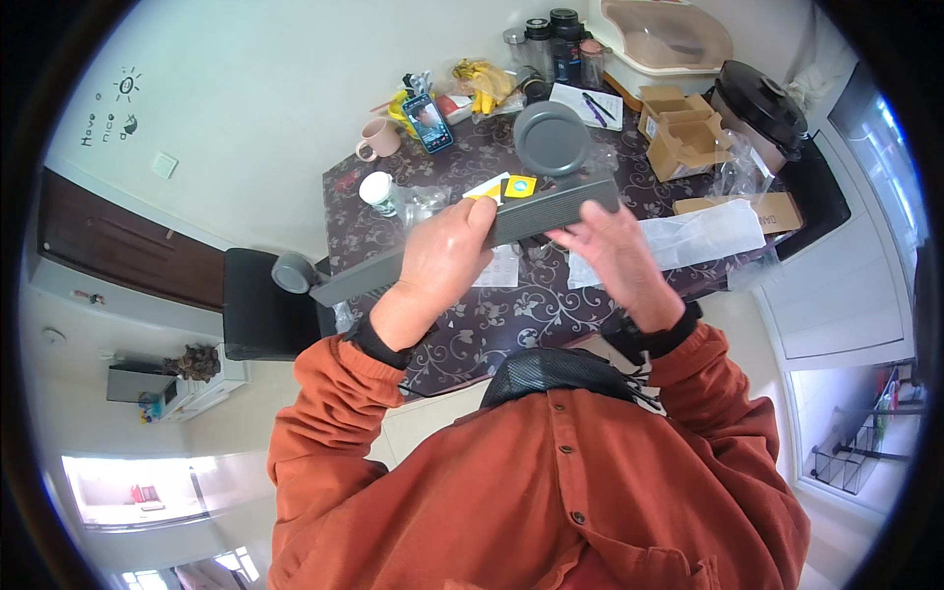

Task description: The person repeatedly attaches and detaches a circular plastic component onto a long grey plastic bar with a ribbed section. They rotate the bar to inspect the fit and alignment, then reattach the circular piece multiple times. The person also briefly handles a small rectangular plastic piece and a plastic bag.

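In front of me, above the table, a long dark grey bar (pixel 536 214) with a ribbed face is held at a slant, its right end higher in view. A round grey disc (pixel 551 138) stands out near its right end, and a similar disc (pixel 292 272) sits at its left end. My left hand (pixel 442 251) is wrapped round the bar near its middle. By the right end, my right hand (pixel 629 258) has its fingers apart at the bar's lower edge; its fingertips are slightly blurred. A yellow label (pixel 519 187) shows at the bar's upper edge.
The patterned dark table (pixel 472 334) carries a white wrapping sheet (pixel 703 236), opened cardboard boxes (pixel 683 143), a white cup (pixel 378 192), a pink mug (pixel 380 140), a propped phone (pixel 428 123), bananas (pixel 482 84) and a notebook with pens (pixel 590 105). A black chair (pixel 261 305) stands left.
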`<state>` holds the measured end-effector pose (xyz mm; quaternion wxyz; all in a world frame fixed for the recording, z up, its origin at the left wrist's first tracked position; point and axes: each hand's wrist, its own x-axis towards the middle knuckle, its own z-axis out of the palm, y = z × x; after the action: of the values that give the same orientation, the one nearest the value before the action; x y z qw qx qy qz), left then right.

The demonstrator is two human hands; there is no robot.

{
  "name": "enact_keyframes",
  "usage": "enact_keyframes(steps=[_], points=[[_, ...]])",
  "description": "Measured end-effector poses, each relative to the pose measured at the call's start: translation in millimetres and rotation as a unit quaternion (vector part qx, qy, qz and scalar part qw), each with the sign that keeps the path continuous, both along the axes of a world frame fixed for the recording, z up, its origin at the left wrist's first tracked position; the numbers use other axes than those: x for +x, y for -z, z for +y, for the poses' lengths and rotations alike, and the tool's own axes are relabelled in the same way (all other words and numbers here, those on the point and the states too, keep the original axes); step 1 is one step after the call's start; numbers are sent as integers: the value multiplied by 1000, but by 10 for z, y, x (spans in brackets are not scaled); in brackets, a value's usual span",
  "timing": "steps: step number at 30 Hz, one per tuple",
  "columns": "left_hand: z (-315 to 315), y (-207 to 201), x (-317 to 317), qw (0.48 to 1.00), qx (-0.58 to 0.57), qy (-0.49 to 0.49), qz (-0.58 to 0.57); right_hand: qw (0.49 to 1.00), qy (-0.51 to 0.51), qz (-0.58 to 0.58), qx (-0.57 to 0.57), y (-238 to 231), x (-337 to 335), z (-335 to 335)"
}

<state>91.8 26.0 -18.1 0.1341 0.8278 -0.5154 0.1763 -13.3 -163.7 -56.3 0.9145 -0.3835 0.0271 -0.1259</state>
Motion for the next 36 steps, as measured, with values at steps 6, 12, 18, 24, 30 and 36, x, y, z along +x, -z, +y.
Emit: enact_keyframes(steps=[6, 12, 18, 24, 30, 36], points=[[9, -22, -30, 997, 42, 64, 18, 934, -38, 47, -353, -197, -34, -381], [-26, -115, -22, 994, 64, 75, 38, 943, 13, 17, -333, -132, -35, -319], [-27, -96, 60, 992, 84, 82, 38, 978, 0, 2, -211, -2, -35, -229], [36, -120, 14, 992, 50, 97, 61, 981, -22, 80, -175, -36, -75, -158], [444, -293, 42, 973, -204, 8, -103, 985, 24, 55, -159, 41, -116, -320], [1169, -342, 497, 854, -473, -194, 95, 986, 33, 52, -154, 76, -201, -496]])
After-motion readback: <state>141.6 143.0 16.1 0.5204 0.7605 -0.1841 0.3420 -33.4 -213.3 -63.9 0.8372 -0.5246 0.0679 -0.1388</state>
